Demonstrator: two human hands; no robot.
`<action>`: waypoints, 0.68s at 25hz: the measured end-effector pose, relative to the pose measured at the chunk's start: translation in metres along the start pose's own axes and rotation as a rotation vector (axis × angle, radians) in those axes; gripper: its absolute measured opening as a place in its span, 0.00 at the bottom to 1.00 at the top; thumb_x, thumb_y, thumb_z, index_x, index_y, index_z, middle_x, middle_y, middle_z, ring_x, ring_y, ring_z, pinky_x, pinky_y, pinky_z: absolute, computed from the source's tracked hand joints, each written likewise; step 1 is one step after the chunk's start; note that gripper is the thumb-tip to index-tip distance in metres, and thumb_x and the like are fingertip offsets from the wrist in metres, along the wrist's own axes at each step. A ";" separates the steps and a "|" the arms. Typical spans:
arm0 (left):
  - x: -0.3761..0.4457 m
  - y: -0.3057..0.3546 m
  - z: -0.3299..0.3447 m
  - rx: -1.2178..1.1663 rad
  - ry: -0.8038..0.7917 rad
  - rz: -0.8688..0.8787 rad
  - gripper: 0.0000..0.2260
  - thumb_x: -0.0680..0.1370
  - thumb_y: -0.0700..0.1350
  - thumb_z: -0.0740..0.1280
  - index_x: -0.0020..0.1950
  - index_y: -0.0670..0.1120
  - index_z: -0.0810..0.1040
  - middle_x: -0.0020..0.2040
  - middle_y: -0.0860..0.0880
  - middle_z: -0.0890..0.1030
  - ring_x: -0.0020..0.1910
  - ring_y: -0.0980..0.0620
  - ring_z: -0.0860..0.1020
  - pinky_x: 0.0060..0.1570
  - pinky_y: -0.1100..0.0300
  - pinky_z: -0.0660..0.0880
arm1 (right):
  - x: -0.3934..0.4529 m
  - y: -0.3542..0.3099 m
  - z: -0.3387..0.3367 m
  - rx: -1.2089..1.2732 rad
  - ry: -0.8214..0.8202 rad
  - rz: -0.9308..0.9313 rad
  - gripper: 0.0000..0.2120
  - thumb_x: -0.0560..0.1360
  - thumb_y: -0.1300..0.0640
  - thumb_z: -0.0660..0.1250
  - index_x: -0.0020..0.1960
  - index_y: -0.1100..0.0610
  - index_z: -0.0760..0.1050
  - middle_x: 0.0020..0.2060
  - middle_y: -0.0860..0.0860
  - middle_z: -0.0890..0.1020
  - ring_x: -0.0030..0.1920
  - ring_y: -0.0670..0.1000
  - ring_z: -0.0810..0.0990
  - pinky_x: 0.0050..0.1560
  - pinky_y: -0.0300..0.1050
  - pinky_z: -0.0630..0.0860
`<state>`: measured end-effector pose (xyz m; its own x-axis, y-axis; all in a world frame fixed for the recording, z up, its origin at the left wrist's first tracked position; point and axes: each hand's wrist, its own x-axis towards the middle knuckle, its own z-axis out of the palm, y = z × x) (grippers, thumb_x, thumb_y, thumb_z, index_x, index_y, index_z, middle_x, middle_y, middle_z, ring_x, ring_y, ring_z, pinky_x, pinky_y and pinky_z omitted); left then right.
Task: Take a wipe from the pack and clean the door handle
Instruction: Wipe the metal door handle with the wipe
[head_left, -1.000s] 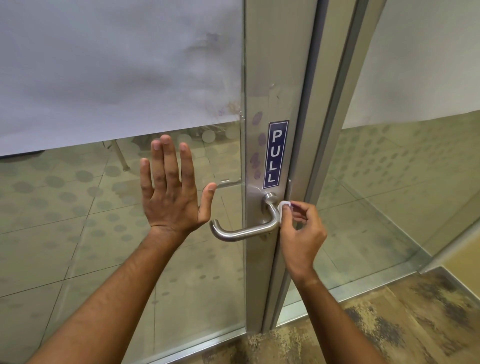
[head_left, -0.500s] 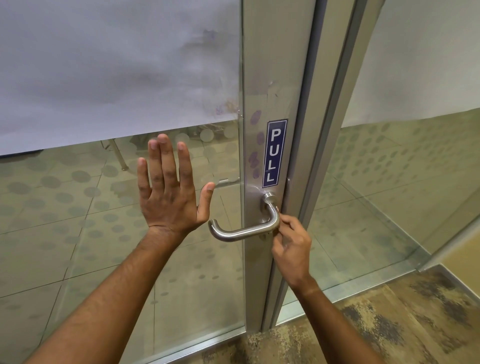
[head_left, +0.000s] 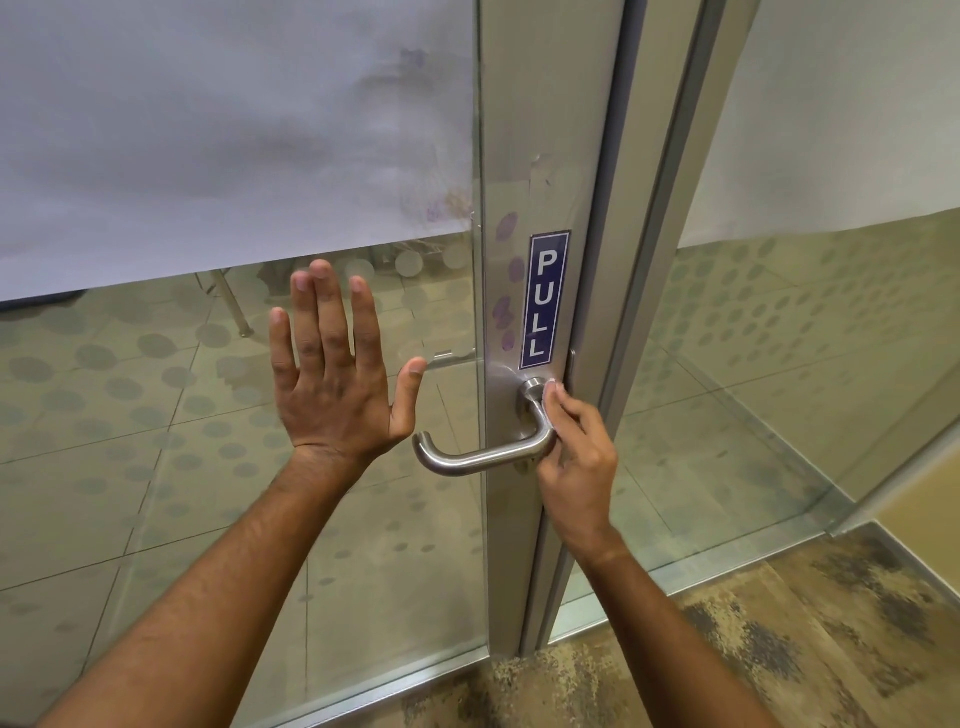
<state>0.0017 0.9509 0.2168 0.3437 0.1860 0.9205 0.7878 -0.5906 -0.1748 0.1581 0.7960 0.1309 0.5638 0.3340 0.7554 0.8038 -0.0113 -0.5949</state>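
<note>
We are in the wiping step, our right hand (head_left: 574, 457) pinching the little white wipe (head_left: 549, 388) against the neck of the door handle (head_left: 488, 454), our left hand (head_left: 332, 379) pressing flat with fingers spread on the glass (head_left: 156, 467), and next we probably need to rub along the long bar

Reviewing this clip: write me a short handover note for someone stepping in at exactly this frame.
Left hand: open, fingers straight, flat on the glass door beside the handle.
Right hand: fingers pinch a small white wipe against the neck of the door handle, just under the PULL sign.
Done: wipe is out and on the handle's upper bend.
Left: the long lever toward its free end shows no wipe on it yet. The pack is not in view.
</note>
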 end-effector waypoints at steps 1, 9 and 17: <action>0.000 0.000 0.000 -0.006 -0.001 -0.001 0.37 0.80 0.62 0.54 0.80 0.39 0.51 0.76 0.36 0.52 0.80 0.47 0.35 0.79 0.49 0.38 | -0.007 0.000 0.002 0.008 -0.004 0.055 0.21 0.71 0.75 0.70 0.63 0.67 0.77 0.48 0.60 0.81 0.48 0.52 0.81 0.57 0.31 0.75; -0.001 -0.002 0.000 0.000 -0.007 0.005 0.37 0.80 0.62 0.53 0.80 0.39 0.50 0.77 0.36 0.52 0.80 0.47 0.35 0.79 0.49 0.37 | -0.001 0.010 0.005 0.018 0.055 0.115 0.18 0.75 0.67 0.71 0.63 0.59 0.78 0.42 0.50 0.77 0.40 0.44 0.74 0.42 0.29 0.75; -0.001 -0.002 0.001 -0.005 -0.003 0.015 0.39 0.80 0.62 0.53 0.82 0.42 0.41 0.77 0.37 0.51 0.80 0.47 0.35 0.79 0.49 0.37 | -0.024 -0.003 0.013 0.377 0.098 0.504 0.14 0.73 0.67 0.73 0.56 0.57 0.83 0.42 0.46 0.82 0.42 0.46 0.83 0.43 0.45 0.83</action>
<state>0.0001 0.9525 0.2157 0.3570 0.1793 0.9167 0.7801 -0.5971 -0.1870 0.1399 0.8004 0.1107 0.8847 0.2861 0.3682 0.3228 0.1940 -0.9264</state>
